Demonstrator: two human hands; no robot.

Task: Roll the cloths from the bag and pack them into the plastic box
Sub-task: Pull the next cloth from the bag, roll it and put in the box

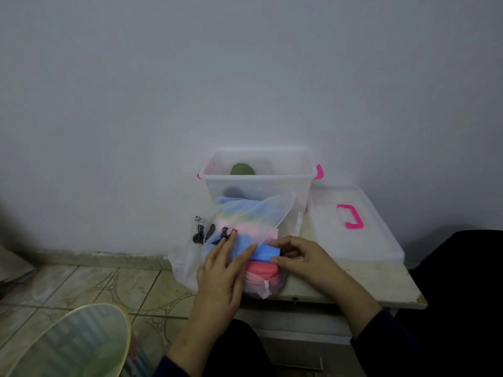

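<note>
At frame centre, the left hand lay flat on the bag, fingers straight. The right hand pinched the blue cloth (box just above).

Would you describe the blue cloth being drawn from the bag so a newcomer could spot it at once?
Find the clear plastic box with pink latches by the wall; the plastic bag lies just in front of it. The blue cloth pokes from its mouth, pinched by the right hand, above a red cloth and below a pink one.
</note>
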